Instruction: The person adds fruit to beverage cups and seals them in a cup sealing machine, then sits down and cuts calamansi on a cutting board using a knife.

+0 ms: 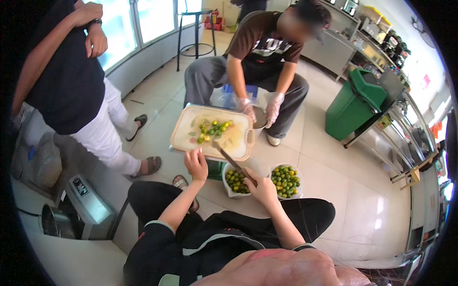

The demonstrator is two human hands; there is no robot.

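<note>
My right hand (262, 188) is wrapped around the handle of a knife (230, 158), its blade slanting up and left over the near part of a cutting board (183, 138). Small green and yellow citrus fruits (215, 129) lie in a loose cluster on the board, some apparently cut. By the board's near left edge is my left hand (196, 165), fingers bent and apart, with nothing visible in it. Below the board, two white containers hold many whole citrus fruits (285, 181), one beneath my right hand and one to its right.
Across from me sits a person (262, 52) in clear gloves, holding a metal bowl (259, 117). Another person (62, 81) stands at left. A green bin (350, 107) and metal shelving (386, 138) are at right. A black stool (196, 33) stands behind.
</note>
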